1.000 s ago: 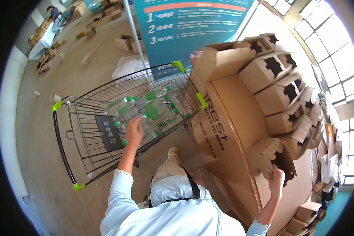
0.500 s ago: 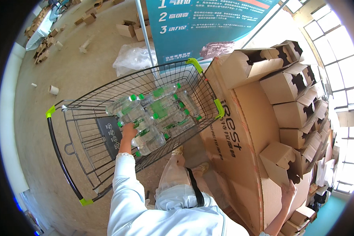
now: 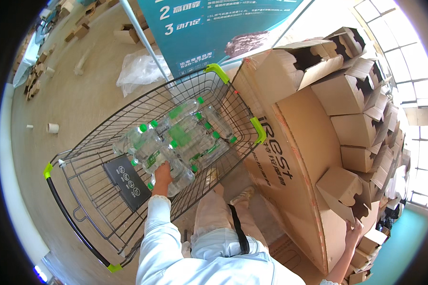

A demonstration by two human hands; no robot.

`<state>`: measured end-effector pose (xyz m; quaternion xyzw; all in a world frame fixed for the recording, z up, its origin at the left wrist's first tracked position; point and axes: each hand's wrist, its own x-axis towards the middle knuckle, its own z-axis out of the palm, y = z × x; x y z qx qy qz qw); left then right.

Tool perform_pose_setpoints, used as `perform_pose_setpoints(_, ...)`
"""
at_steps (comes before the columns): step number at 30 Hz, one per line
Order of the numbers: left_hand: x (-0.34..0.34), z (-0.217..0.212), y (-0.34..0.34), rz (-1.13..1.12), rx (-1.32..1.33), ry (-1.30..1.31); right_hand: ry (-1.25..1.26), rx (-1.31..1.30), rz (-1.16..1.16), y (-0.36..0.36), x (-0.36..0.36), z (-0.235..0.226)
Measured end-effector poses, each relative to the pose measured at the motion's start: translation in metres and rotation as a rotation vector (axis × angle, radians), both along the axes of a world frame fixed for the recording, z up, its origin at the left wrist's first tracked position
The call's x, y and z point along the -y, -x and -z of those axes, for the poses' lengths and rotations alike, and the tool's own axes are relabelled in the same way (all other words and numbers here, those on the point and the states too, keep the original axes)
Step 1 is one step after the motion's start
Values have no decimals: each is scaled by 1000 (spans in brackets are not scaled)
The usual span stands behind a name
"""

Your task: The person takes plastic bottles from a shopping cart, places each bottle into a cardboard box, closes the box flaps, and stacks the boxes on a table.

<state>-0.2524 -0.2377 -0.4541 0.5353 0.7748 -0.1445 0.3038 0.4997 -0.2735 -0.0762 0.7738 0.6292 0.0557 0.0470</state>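
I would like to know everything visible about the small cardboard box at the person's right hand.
The small cardboard box is plain brown, with flat sides and folded edges. It is open: its dark mouth, with curved cut-outs along the edge, faces right and toward the person. It appears to rest askew on the large carton, near similar boxes. The right hand's grip is at its lower edge; whether it pinches the cardboard is unclear. The contents cannot be seen.

Tan floor [image 3: 95, 99], tall paned windows [image 3: 406, 57] glaring white
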Motion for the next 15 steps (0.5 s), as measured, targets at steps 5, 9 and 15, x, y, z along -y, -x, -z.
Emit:
perform_pose_setpoints(5,-7,-50,3,-135,141,-121,-71,-18,-82,13,-2,-3)
perform_pose_setpoints(9,-10,-112,12,-346,309,-417,14,-170,42,70,-30,-30)
perform_pose_setpoints(15,-52,-224,-24,-715,946,-819,-145,-164,-107,76,-22,-36)
